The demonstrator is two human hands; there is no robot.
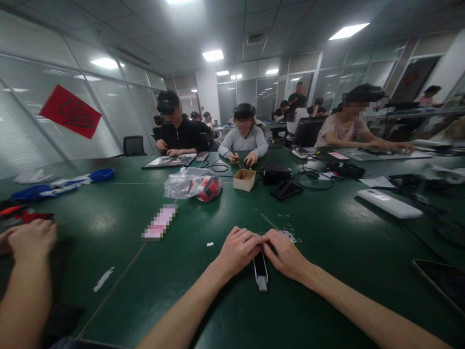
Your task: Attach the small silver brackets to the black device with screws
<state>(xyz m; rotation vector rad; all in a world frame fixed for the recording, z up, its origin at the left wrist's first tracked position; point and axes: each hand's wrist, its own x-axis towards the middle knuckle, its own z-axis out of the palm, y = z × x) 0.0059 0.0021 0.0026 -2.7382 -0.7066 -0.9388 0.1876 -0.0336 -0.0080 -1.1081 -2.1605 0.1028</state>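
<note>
- Slim dark strip [259,265], pale-edged, with a grey tab at its near end; lies lengthwise between the hands on the green table [203,300], far end covered by fingers.
- Left hand [238,248], ringed: fingertips bunched at the strip's far end; whether clamped on it or merely resting, cannot tell.
- Right hand [285,254]: fingertips meeting the left's at the same end; firmness of grip likewise hidden.
- Handling note, by judgement: best worked with one hand steadying the strip's edges, the other applying light, even fingertip pressure, avoiding any twist of the slender body.
- Small grey plate [289,236] with ring-like bits, just beyond the right hand; wise to keep the knuckles off it.
- White scrap [209,244], left of the left hand.
- Clear plastic bag [178,184], red contents; small open box [244,180] beside it, farther off.
</note>
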